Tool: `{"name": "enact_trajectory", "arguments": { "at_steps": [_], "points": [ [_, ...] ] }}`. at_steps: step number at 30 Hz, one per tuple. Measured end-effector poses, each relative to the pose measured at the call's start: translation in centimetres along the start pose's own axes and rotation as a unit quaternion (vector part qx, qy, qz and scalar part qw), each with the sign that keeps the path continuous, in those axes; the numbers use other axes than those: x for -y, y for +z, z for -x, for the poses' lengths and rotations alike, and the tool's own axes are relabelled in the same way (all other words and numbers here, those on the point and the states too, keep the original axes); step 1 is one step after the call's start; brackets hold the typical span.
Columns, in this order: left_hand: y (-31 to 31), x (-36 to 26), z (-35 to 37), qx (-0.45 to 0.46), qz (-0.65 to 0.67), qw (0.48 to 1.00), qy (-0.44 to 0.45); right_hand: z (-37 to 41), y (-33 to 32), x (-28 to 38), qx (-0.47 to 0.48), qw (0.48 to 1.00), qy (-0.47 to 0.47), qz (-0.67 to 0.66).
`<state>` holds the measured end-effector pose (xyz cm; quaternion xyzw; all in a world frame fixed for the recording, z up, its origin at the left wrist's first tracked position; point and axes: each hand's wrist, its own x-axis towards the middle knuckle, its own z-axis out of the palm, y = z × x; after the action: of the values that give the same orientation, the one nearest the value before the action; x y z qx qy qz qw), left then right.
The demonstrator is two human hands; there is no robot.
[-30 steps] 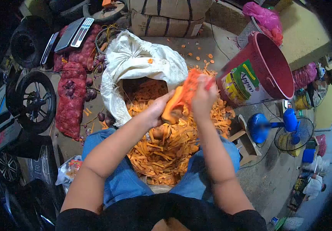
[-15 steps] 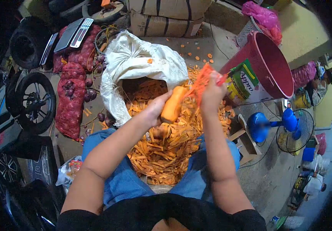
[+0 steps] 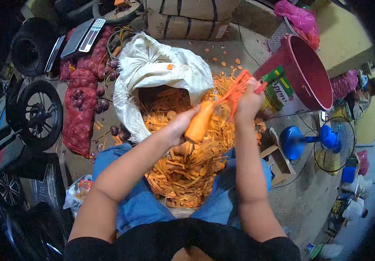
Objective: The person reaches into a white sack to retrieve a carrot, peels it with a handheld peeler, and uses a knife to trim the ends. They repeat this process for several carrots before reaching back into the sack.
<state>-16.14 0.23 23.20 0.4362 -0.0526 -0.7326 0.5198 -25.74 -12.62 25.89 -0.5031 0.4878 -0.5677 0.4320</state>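
Note:
My left hand (image 3: 181, 126) is wrapped round a thick peeled carrot (image 3: 200, 121), which tilts up and to the right. In my right hand (image 3: 249, 102) is an orange-red peeler (image 3: 236, 91), gripped by its handle. Its blade end is beside the carrot's upper end; motion blur hides whether they touch. Beneath both hands lies a big heap of orange carrot peelings (image 3: 183, 178), between my knees. Behind the heap a white woven sack (image 3: 165, 71) lies with its mouth facing me and carrot pieces inside.
A red bucket (image 3: 298, 71) stands tilted at the right. A cardboard box (image 3: 281, 167) and a blue fan (image 3: 328, 137) are below it. Red net bags of onions (image 3: 78, 113) and a wheel (image 3: 41, 111) stand at the left. Stacked cartons (image 3: 187, 26) are at the back.
My right hand and the peeler have moved slightly right and down from the carrot. The carrot has turned a little in my left hand, its upper end now higher.

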Motion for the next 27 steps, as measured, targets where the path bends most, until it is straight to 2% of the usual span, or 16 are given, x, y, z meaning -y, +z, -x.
{"name": "enact_trajectory", "arguments": {
  "at_steps": [3, 4, 6, 7, 8, 9, 11, 12, 14, 15, 17, 19, 21, 23, 25, 27],
  "points": [
    [-1.1, -0.1, -1.4, 0.032, 0.081, 0.995, 0.044, 4.6, 1.4, 1.3, 0.156, 0.987, -0.002, -0.039],
    [-0.7, -0.3, -1.1, 0.028, 0.063, 0.996, 0.056, 5.1, 1.4, 1.1, 0.155, 0.987, -0.002, -0.038],
    [0.1, -0.3, 0.0, 0.006, 0.023, 0.999, 0.047, 5.7, 1.4, 0.1, 0.191, 0.968, -0.11, 0.119],
    [0.5, -0.4, 0.5, -0.017, -0.017, 0.999, 0.039, 5.0, 1.3, -0.5, 0.192, 0.968, -0.11, 0.12],
    [0.5, -0.7, 1.0, -0.005, -0.117, 0.992, 0.037, 3.3, 1.1, -1.4, 0.125, 0.974, -0.153, 0.113],
    [0.6, -0.6, 1.3, -0.005, -0.117, 0.992, 0.035, 1.3, 0.8, -2.5, 0.058, 0.973, -0.195, 0.107],
    [0.8, -0.3, 1.6, 0.049, -0.136, 0.989, -0.011, -3.5, -0.6, -6.0, -0.056, 0.975, -0.141, 0.16],
    [0.7, -0.2, 1.7, 0.048, -0.136, 0.989, -0.014, -3.4, -0.9, -5.6, -0.057, 0.976, -0.138, 0.161],
    [0.5, -0.6, 1.5, 0.053, -0.058, 0.997, -0.018, -3.2, -1.1, -3.3, -0.06, 0.992, 0.036, 0.11],
    [0.2, -0.9, 1.4, 0.055, -0.017, 0.998, -0.017, -2.2, -0.7, -2.0, -0.057, 0.992, 0.034, 0.109],
    [-1.0, -1.1, 0.2, 0.032, -0.031, 0.999, -0.004, 1.5, 0.8, 0.0, 0.053, 0.996, -0.063, 0.034],
    [-0.8, -1.2, -0.5, 0.02, 0.052, 0.997, 0.047, 4.4, 1.5, -0.1, 0.129, 0.98, -0.139, 0.068],
    [0.1, -1.1, -0.2, -0.027, 0.077, 0.996, 0.047, 5.4, 1.4, 0.3, 0.147, 0.975, -0.133, 0.096],
    [0.1, -0.6, 0.3, 0.016, -0.04, 0.998, 0.043, 4.7, 1.4, -0.2, 0.168, 0.97, -0.126, 0.124],
    [-0.2, -0.5, 0.4, 0.023, -0.095, 0.995, 0.022, 1.1, 0.9, -1.9, 0.045, 0.97, -0.218, 0.095],
    [1.2, -1.0, 1.6, 0.023, -0.087, 0.996, -0.013, -1.8, -0.2, -1.6, -0.054, 0.985, -0.066, 0.153]
  ]
}}
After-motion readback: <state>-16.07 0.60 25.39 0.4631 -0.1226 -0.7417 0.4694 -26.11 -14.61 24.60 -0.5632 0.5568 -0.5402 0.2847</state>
